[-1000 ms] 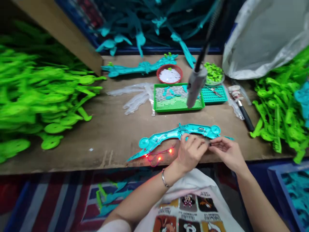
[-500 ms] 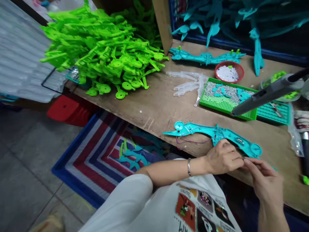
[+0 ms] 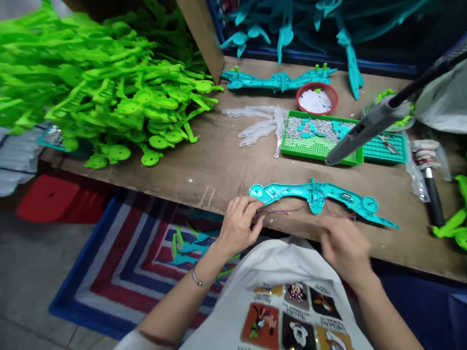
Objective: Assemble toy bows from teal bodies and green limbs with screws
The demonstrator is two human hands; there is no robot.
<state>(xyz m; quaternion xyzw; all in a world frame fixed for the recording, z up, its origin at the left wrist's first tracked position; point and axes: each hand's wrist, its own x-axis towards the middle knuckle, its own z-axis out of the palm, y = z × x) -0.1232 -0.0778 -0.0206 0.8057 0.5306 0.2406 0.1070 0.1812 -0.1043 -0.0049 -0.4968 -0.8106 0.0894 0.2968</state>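
Observation:
A turquoise bow-shaped plastic shell point(image 3: 292, 191) lies hollow side up along the table's front edge, with thin reddish wires point(image 3: 279, 210) running over it and looping in front. Curled over the shell's left tip are the fingers of my left hand point(image 3: 239, 226), which hide that end; the thumb sits lower, beside the wire loop. My right hand point(image 3: 345, 248) is bent in front of the shell's right half, just below the wires there. Motion smears its fingers, so whether it holds anything is unclear.
Bright green plastic parts point(image 3: 120, 92) are heaped at left. Behind the shell stand a green tray point(image 3: 321, 155) of small metal pieces, a red basket point(image 3: 333, 99) and clear plastic strips point(image 3: 257, 129). A grey rod-shaped tool point(image 3: 359, 133) hangs over the tray. Another turquoise shell point(image 3: 270, 82) lies behind.
My hands were together at the shell's right end and have come apart. The left moved to the left tip; the right moved left, below the wires. The view has shifted right.

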